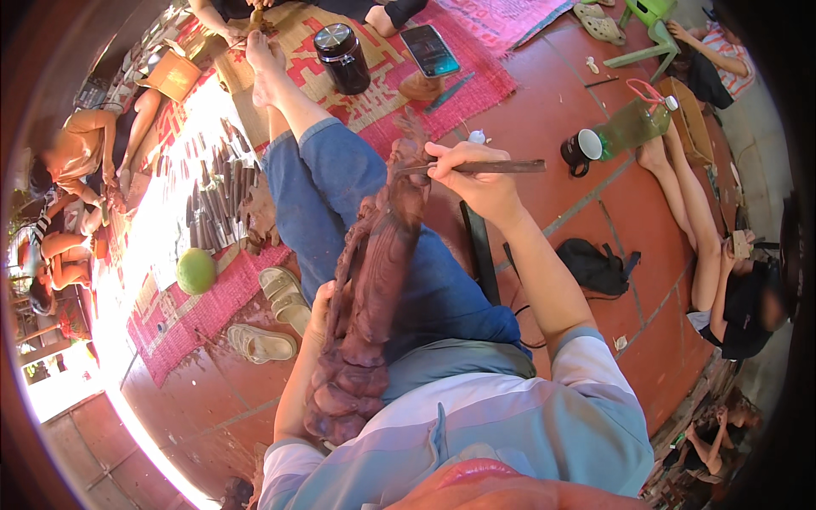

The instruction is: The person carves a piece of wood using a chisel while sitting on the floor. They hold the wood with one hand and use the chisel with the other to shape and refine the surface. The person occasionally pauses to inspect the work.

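A long, reddish-brown wood carving [374,289] with deep relief leans upright across my lap, against my jeans. My left hand [322,313] is closed round its left edge, and part of that hand is hidden behind the wood. Near the carving's upper end, my right hand [476,178] pinches a slim carving chisel [506,167]. The dark handle points right, and the thin blade reaches left to the carved surface. Whether the edge is cutting into the wood cannot be made out.
Many chisels [217,187] lie on the mat to the left, near a green round fruit [195,271] and sandals [262,343]. Ahead are a dark canister [342,58] and a phone [429,51]. A mug [580,151], a green bottle [633,129] and a black bag [595,266] lie right. Other people sit around.
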A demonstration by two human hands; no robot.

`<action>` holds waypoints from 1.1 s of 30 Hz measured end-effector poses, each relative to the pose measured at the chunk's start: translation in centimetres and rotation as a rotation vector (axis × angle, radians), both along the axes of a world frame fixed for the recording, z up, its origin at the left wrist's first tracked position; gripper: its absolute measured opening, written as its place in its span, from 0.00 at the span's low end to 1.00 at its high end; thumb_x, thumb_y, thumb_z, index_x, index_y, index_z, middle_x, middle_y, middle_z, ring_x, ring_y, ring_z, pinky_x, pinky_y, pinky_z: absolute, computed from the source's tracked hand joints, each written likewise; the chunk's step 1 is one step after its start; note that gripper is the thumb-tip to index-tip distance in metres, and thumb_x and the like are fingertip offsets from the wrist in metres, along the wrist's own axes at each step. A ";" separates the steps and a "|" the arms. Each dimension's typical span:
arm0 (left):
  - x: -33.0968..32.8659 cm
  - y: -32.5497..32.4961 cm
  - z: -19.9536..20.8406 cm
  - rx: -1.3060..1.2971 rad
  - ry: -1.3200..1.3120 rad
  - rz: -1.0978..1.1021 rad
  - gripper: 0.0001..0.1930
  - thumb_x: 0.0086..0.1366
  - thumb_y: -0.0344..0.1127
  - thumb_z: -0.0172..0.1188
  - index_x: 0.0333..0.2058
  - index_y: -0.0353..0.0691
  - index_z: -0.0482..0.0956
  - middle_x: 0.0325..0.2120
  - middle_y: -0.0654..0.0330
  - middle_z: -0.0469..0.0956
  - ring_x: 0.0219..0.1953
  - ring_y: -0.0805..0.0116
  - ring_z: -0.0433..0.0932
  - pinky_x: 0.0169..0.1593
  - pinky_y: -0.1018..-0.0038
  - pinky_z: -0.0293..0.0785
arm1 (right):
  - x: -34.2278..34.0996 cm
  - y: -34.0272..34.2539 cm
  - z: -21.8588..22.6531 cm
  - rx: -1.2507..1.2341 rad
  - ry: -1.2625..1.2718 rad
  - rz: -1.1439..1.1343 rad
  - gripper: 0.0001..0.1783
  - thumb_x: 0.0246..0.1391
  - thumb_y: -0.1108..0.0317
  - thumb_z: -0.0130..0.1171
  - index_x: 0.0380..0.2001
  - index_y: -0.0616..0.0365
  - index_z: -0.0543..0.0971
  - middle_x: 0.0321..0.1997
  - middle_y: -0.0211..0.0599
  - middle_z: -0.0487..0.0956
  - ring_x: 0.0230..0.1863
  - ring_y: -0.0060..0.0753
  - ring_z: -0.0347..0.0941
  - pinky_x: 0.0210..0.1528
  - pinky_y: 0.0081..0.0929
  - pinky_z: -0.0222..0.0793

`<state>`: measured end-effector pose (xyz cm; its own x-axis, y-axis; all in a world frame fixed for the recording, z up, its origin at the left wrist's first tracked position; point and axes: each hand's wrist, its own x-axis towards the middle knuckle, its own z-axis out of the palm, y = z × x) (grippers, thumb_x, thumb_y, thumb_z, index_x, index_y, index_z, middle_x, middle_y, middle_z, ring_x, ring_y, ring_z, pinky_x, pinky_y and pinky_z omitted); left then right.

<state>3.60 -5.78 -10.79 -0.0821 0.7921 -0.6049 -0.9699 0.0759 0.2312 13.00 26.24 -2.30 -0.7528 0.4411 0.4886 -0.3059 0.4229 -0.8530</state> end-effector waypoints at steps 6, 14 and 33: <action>0.2 -0.1 -0.2 -0.009 -0.006 0.010 0.36 0.63 0.52 0.47 0.60 0.27 0.59 0.51 0.35 0.69 0.50 0.49 0.75 0.55 0.60 0.72 | 0.5 -1.5 1.4 0.121 -0.030 0.086 0.05 0.44 0.84 0.62 0.23 0.62 0.79 0.23 0.31 0.80 0.28 0.25 0.77 0.65 0.49 0.60; 0.3 0.0 -0.2 0.003 -0.002 0.015 0.35 0.63 0.52 0.46 0.59 0.26 0.59 0.50 0.35 0.70 0.49 0.48 0.75 0.54 0.60 0.73 | -0.4 -1.0 1.9 0.145 -0.101 0.088 0.03 0.45 0.78 0.61 0.24 0.58 0.78 0.24 0.32 0.79 0.32 0.40 0.79 0.57 0.38 0.70; 0.4 -0.4 -0.8 0.000 -0.010 0.047 0.34 0.65 0.51 0.44 0.58 0.26 0.60 0.49 0.35 0.71 0.47 0.48 0.76 0.52 0.60 0.75 | 0.5 -0.2 0.5 0.107 -0.084 0.228 0.07 0.43 0.78 0.66 0.21 0.55 0.78 0.23 0.26 0.79 0.55 0.47 0.74 0.66 0.50 0.55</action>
<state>4.03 -6.20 -11.63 -0.1128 0.7873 -0.6062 -0.9747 0.0307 0.2212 13.51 26.08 -1.77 -0.8668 0.2049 0.4547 -0.3333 0.4402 -0.8338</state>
